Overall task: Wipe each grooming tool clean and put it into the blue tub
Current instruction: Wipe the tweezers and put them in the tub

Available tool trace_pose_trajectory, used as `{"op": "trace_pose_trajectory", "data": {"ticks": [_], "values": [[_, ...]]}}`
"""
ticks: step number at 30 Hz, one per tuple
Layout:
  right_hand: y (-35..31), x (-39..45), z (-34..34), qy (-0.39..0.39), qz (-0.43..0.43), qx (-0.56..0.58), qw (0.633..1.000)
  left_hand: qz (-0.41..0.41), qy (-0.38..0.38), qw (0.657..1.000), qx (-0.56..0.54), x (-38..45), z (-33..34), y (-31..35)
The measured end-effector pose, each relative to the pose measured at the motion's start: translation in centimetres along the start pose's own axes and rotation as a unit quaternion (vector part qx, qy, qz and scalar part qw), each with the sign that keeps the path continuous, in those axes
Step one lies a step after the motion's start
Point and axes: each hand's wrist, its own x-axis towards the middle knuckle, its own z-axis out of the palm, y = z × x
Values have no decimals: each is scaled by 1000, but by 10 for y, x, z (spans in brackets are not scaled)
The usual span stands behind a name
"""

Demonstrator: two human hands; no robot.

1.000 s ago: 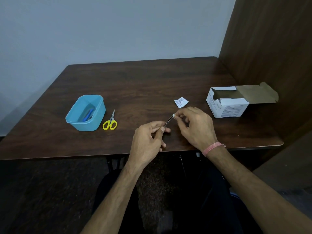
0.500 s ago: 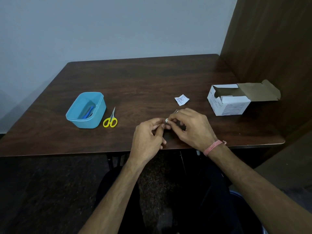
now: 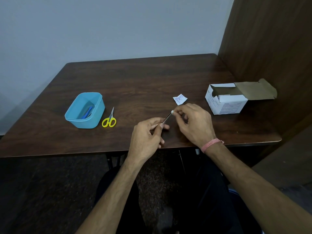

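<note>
My left hand pinches the near end of a thin metal tool, likely tweezers, above the table's front edge. My right hand pinches a small white wipe around the tool's far tip. The blue tub stands at the left with a blue-handled tool lying inside. Small scissors with yellow handles lie just right of the tub.
An open white cardboard box sits at the right, near a wooden side panel. A torn white sachet wrapper lies just beyond my right hand. The dark wooden table meets a grey wall behind.
My right hand slid the wipe down the tool toward my left hand, then back out to the tip. My left hand stayed in place, holding the tool.
</note>
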Motion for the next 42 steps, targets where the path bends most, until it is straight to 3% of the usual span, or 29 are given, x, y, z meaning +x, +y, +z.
{"op": "trace_pose_trajectory", "data": {"ticks": [10,19,24,27,36,42], "values": [[1,3,0,-5,44,13,999,-2,-4,1000,15,0,-2,-1],[-11,-6,-4,-80,-119,17,990,-14,-3,1000,9,1,0,-2],[-8,-5,-5,-90,-138,19,986,-29,-2,1000,8,2,1,-1],[-9,-5,-3,-66,-110,6,992,-26,2,1000,12,2,1,1],[2,5,0,53,87,11,995,-36,43,998,-6,-1,4,6],[4,4,-1,16,59,59,996,-36,47,998,-26,-2,3,6]]}}
